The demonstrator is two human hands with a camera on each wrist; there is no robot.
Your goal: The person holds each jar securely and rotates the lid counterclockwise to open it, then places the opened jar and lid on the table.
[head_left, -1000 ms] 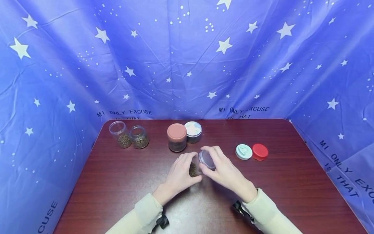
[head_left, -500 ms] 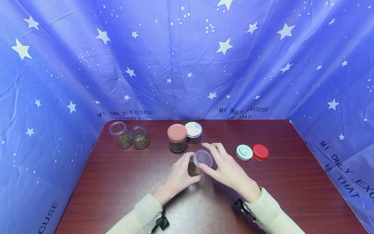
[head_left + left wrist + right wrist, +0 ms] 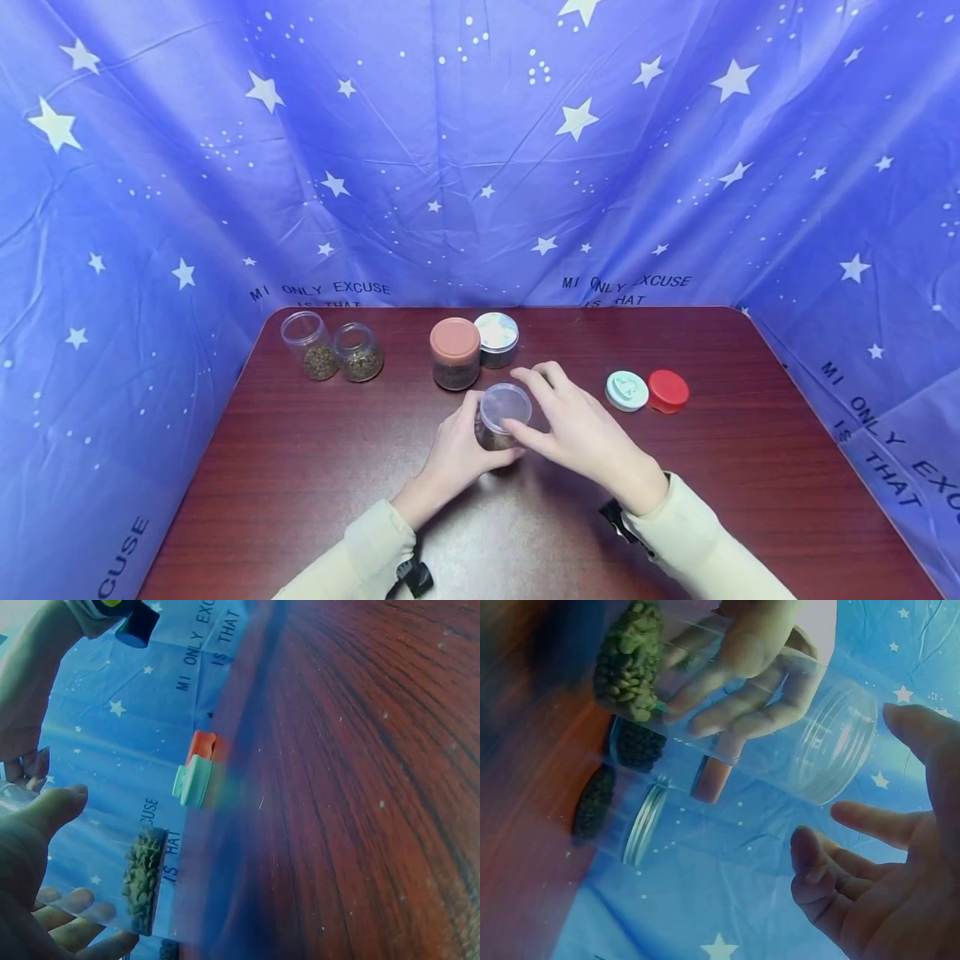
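My left hand [image 3: 457, 446] grips a clear plastic jar [image 3: 492, 440] in the middle of the table, thumb on the near side and fingers round the far side. Brown-green pellets [image 3: 634, 664] lie in the jar's bottom. A clear round lid [image 3: 507, 406] sits at its upper end. My right hand [image 3: 581, 433] is on the lid's right side, thumb and fingers spread. In the right wrist view the thumb tip is close to the lid's rim and the other fingers stand apart from it. The left palm is partly hidden behind the jar.
Two uncapped jars with pellets, a taller one [image 3: 320, 362] and a shorter one [image 3: 362, 363], stand at the back left. Behind the hands are a jar with an orange-pink lid [image 3: 455, 340] and a silver-topped jar [image 3: 497, 332]. A mint-green lid [image 3: 627, 390] and a red lid [image 3: 667, 390] lie right.
The jar's lidded end has moved left, from leaning toward my right hand to more upright. My right fingers have loosened from the lid and spread. The left hand has stayed round the jar.
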